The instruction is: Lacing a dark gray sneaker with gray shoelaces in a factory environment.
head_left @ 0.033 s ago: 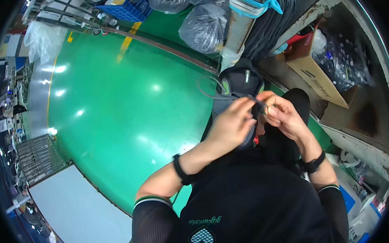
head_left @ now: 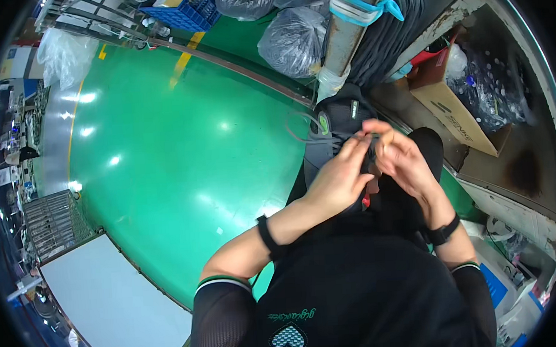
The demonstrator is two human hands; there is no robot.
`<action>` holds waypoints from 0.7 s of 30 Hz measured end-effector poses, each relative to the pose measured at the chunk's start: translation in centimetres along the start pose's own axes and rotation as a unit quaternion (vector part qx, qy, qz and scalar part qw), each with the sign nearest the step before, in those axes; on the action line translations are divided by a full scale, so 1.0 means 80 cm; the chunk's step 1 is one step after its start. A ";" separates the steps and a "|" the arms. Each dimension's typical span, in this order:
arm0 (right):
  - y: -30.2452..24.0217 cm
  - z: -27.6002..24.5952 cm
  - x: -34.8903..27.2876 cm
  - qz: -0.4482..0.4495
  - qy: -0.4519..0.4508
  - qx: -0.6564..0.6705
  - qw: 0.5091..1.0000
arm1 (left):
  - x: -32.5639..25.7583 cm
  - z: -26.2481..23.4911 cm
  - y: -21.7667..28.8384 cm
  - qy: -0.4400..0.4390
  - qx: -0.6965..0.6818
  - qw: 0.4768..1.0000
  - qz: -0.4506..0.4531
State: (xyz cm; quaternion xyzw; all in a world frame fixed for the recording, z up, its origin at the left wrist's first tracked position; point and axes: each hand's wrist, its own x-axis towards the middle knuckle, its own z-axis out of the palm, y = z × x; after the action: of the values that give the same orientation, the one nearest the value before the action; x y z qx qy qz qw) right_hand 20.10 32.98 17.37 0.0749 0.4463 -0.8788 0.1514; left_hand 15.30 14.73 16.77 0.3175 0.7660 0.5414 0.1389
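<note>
A black and dark grey bag (head_left: 347, 115) with light green trim lies in front of my knees. From its left side a thin grey cord (head_left: 293, 132) loops out and runs back towards my fingers. My left hand (head_left: 339, 181) is closed in a pinch, its fingertips meeting on the cord over the near part of the bag. Close against it, my right hand (head_left: 404, 159) has its thumb and forefinger curled round something small and dark that the fingers mostly hide. A small red piece (head_left: 365, 200) shows below the hands.
At right, an open cardboard box (head_left: 455, 112) of plastic-wrapped items sits on a worn metal shelf. A metal post (head_left: 351, 42) with blue ties stands ahead, beside bundled dark cable (head_left: 391, 30) and filled plastic bags (head_left: 292, 42). A white-topped table (head_left: 117, 298) is at left on the green floor.
My left hand has shifted slightly right and turned, its fingertips now nearer the right hand's. The right forefinger has lifted a little and that hand has loosened. The bag stays in place.
</note>
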 end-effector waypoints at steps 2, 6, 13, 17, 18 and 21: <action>0.015 -0.014 0.006 -0.049 0.117 0.153 0.980 | 0.011 0.014 -0.002 -0.004 0.056 0.998 0.035; -0.004 -0.093 -0.028 -0.126 0.226 0.282 0.924 | 0.016 -0.017 -0.024 -0.014 0.045 0.993 0.111; 0.011 -0.132 -0.080 -0.205 0.358 0.106 0.905 | 0.013 -0.048 -0.040 -0.209 0.376 0.848 0.309; 0.042 -0.078 -0.037 -0.169 0.268 -0.079 0.945 | 0.036 -0.015 -0.028 -0.286 0.367 0.827 0.314; 0.043 -0.068 -0.026 -0.149 0.263 -0.116 0.946 | 0.036 -0.013 -0.026 -0.305 0.353 0.820 0.331; 0.035 -0.050 -0.004 -0.073 0.269 -0.186 0.942 | 0.025 -0.033 -0.028 -0.136 -0.216 0.960 -0.118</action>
State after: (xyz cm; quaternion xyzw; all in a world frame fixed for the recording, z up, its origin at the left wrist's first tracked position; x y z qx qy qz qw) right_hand 21.29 34.69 12.95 0.2466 0.6300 -0.7359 -0.0280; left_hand 11.51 13.58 15.95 0.2577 0.6367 0.6254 0.3701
